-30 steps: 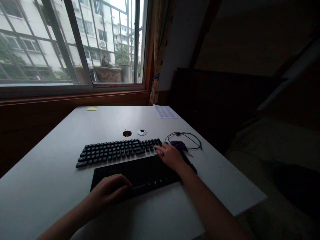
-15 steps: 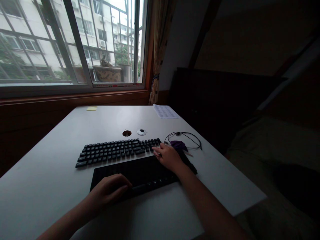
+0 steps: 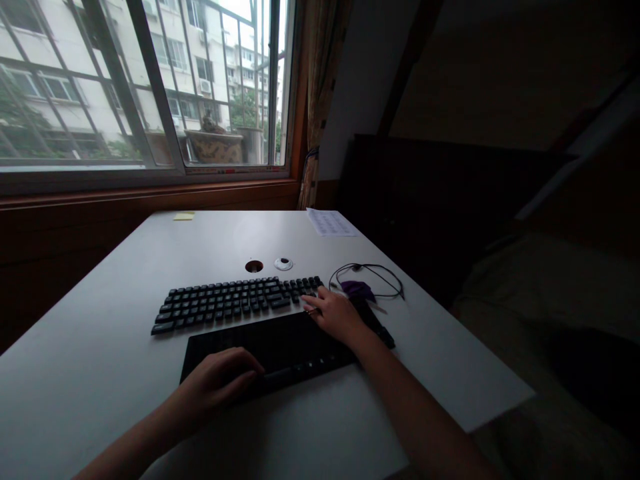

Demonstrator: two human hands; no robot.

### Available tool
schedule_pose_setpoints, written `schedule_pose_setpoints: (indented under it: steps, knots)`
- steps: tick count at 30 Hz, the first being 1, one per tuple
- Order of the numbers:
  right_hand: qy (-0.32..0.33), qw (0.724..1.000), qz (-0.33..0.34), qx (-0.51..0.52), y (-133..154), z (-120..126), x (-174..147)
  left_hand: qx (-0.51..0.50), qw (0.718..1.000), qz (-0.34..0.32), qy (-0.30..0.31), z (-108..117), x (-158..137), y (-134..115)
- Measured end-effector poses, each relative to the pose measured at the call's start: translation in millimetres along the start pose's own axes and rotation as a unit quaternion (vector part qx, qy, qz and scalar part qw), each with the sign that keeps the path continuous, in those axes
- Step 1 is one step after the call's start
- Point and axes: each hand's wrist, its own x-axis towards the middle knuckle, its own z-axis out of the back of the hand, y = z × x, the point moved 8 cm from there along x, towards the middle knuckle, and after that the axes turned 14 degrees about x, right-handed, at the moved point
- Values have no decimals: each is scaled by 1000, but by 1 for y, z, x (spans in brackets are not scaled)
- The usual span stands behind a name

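We read the step in hand as finger work on a keyboard in parts; black keycaps [image 3: 225, 302] sit in ordered rows on the white worktop [image 3: 100, 320], and the black keyboard body [image 3: 290, 340] lies just in front of them, slightly askew to the rows.

Left hand [image 3: 223, 377] rests over the body's near left part, fingers curled and thumb low; looks like steadying, but we can't tell if that grip is clamped on the body or just resting. Right hand [image 3: 337, 313] sits over the body's right part, fingers reaching to the right end of the keycap rows; index extended, the rest bunched; we can't tell whether that grip is apart or pinched on a cap, since the fingertips are dark and small.

Next move calls, in our judgement, for precise fingertips at that end; caps are close-set there, so a sideways brush could upset neighbours.

Edges and room: worktop's right edge runs diagonally past the right forearm; a looped cable [image 3: 357, 267] and purple cloth [image 3: 358, 290] sit just beyond the right hand and tighten that side; behind the rows are a round hole [image 3: 254, 266] and a white ring [image 3: 283, 264]; most room is to the left, well apart from any edge hazard.
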Motion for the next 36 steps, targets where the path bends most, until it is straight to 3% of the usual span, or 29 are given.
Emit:
schedule_pose_setpoints:
  steps: [9,19,36]
  knots:
    - [-78,996,1,38,-18,17,0,-2,1000,1,2,0,-1,1]
    - [-39,999,12,28,-16,3,10,3,1000,-5,0,0,-1,-1]
    - [-36,999,-2,21,-20,1,11,2,1000,-5,0,-2,-1,-1]
